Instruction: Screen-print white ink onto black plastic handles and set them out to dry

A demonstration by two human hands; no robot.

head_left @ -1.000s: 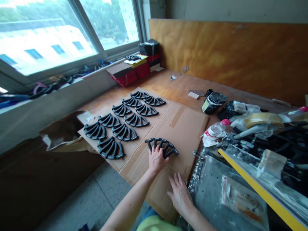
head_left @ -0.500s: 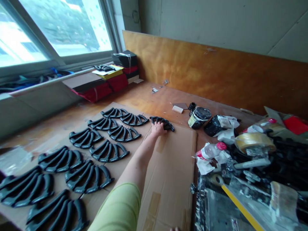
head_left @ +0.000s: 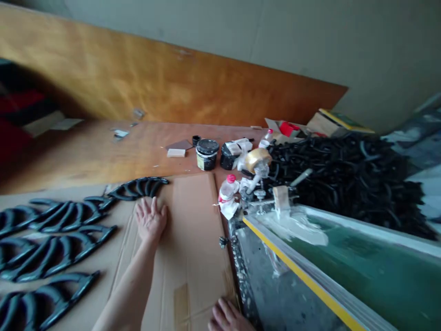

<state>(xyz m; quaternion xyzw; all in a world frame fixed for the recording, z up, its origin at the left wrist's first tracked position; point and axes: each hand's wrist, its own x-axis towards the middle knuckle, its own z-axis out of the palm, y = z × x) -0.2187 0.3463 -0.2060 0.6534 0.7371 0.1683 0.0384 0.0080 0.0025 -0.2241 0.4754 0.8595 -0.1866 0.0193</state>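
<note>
My left hand [head_left: 150,218] reaches forward over a brown cardboard sheet [head_left: 193,216], its fingers spread and empty. Just beyond its fingertips lies a black fan-shaped ribbed piece [head_left: 138,188], apart from the hand or barely touching; I cannot tell which. More black pieces of the same shape [head_left: 65,216] lie in rows to the left, some cut off by the view's edge. At the bottom, my right hand [head_left: 229,317] rests by the cardboard's right edge with fingers stretched out, partly outside the view.
On the right a green screen frame [head_left: 344,262] with a yellow edge stands raised at a slant. Behind it is a heap of black parts [head_left: 344,174]. Paint-stained tubs [head_left: 206,155], a pink-capped bottle [head_left: 228,188] and a tape roll [head_left: 257,158] stand near the cardboard's far right corner.
The view has swung right. My left hand has let go of the black fan-shaped piece and drawn back from it. More of my right hand shows, and the screen frame has come into view.
</note>
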